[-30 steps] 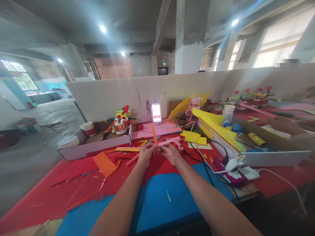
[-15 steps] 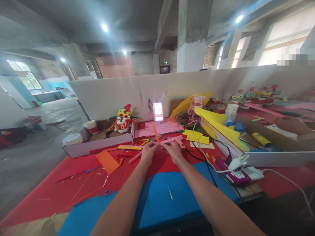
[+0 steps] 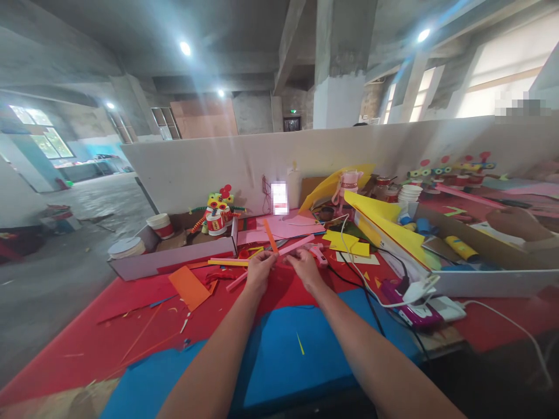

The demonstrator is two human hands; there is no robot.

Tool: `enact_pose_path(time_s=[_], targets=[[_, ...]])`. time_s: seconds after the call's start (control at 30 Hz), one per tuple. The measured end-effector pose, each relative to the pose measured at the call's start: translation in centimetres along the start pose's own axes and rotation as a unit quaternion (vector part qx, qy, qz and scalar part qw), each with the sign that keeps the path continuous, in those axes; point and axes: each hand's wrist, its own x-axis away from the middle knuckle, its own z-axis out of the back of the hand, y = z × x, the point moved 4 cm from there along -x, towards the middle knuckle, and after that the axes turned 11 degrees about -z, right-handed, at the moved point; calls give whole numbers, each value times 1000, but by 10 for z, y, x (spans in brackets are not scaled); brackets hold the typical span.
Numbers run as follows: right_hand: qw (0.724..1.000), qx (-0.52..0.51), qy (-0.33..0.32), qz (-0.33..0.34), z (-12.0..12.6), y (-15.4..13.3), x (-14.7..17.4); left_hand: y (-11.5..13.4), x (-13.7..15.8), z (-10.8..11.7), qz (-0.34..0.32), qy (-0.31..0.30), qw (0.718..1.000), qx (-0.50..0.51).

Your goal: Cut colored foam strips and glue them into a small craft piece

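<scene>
Over the red-covered table, my left hand (image 3: 261,271) pinches an orange paper strip (image 3: 269,234) and a pink paper strip (image 3: 301,244) where their near ends meet. The orange strip leans up and to the left; the pink one slants up to the right. Just right of that joint is my right hand (image 3: 306,269), its fingers closed beneath the pink strip. What lies between those fingertips, if anything, is hidden. Behind the right hand lies a pink glue gun (image 3: 319,255). Yellow strips (image 3: 229,262) and another pink strip (image 3: 237,281) lie left of my left hand.
A blue sheet (image 3: 297,349) covers the near edge. Orange card (image 3: 192,288) lies left. A white box (image 3: 174,256) holds cups and a paper-cup figure (image 3: 217,215). Right are yellow sheets (image 3: 349,241), cables, a purple power strip (image 3: 417,311) and another box (image 3: 493,282).
My hands have moved slightly apart, the left one a little to the left. The orange strip tilts further left, and the pink strip has shifted left with it.
</scene>
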Motion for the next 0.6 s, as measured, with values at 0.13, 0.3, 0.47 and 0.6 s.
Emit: enact_pose_path(time_s=[0.13,0.3,0.47,0.6], targets=[[976,-184,-60,-99,-4,10,0,1,1,-3,18,-36,999,30],[967,-209,-79,-123,-6,8,6,-4,2,-5,29,-44,998,40],[969,-197,-97,-116,-8,3,11,-8,1,-4,52,-40,997,44],[974,-172,-86,-121,-8,6,11,-8,1,-3,57,-38,997,40]])
